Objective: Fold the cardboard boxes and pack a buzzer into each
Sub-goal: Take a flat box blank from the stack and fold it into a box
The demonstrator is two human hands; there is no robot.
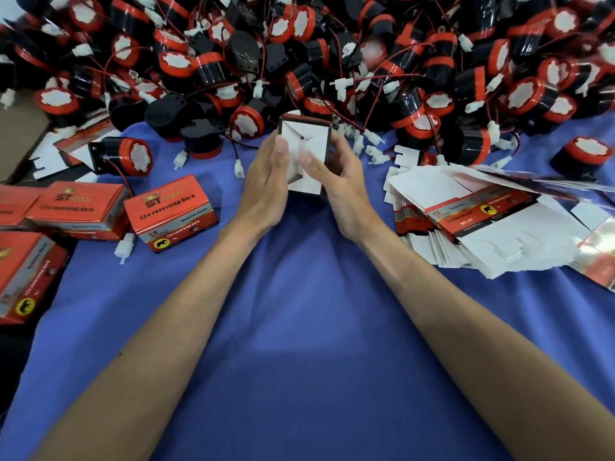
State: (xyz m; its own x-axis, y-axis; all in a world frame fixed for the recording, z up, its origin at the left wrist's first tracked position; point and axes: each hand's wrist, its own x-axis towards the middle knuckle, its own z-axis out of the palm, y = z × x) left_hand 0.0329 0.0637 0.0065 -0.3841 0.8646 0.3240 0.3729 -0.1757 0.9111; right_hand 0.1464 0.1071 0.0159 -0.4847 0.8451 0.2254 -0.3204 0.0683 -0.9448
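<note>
While both hands grip it from either side, the half-folded cardboard box (307,138) is held upright just above the blue-covered desk (299,327), its open end with the white flaps turned toward the camera. The left hand (266,184) takes the box's left wall and the right hand (339,191) its right wall. The fingers of each hand are curled round the box, and both thumbs press on the white inner flaps (whether the flaps have locked cannot be told).

Directly beyond the box lies the heap of red-and-black buzzers (299,44), tangled with red wires and white connectors; its front edge comes just behind the box. To the left of the box, a lone buzzer (123,156) lies on its side, apart from the heap. Nearer the camera and left of the box stand the closed red boxes (173,212), printed "12v reversing horn". To the right of the box rests a fanned stack of flat box blanks (482,227), mostly white side up. Far right of the box, beyond that stack, a second single buzzer (580,154) stands on end.
</note>
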